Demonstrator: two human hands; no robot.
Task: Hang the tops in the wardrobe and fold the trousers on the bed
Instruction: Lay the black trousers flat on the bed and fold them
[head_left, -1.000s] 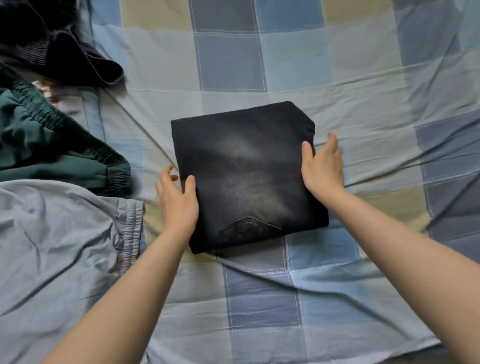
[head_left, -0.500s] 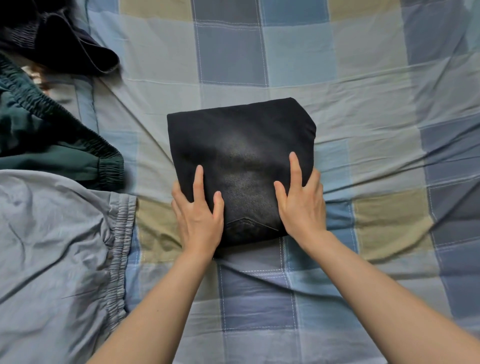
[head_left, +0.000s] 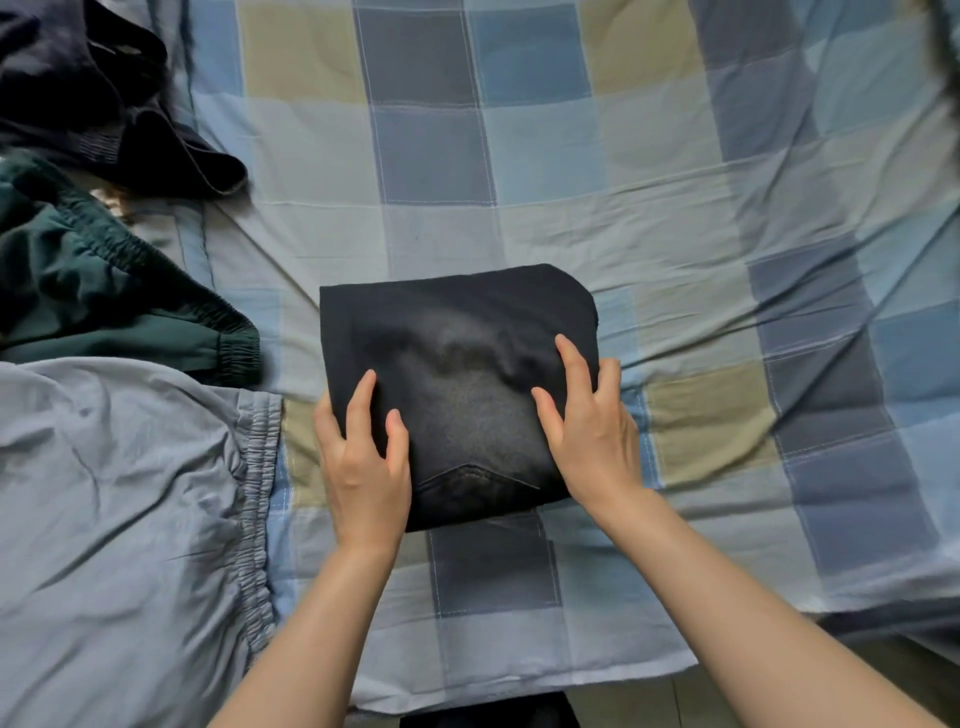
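- Left hand (head_left: 363, 462): thumb on top of folded black jeans (head_left: 457, 384), fingers curled round their left edge, gripping.
- Right hand (head_left: 592, 436): same grip on right edge.
- Jeans on checked bed sheet (head_left: 675, 208), mid-frame.
- Grey trousers (head_left: 119, 519), green trousers (head_left: 104, 301), dark garment (head_left: 93, 93) lying left.

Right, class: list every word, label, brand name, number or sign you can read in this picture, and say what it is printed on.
None: no readable text shows anywhere.
Folded black trousers: only a stitched pocket seam, no label visible.
Grey trousers, green trousers and dark garment: no tags or print showing.
Checked bedsheet: plain squares, no writing.
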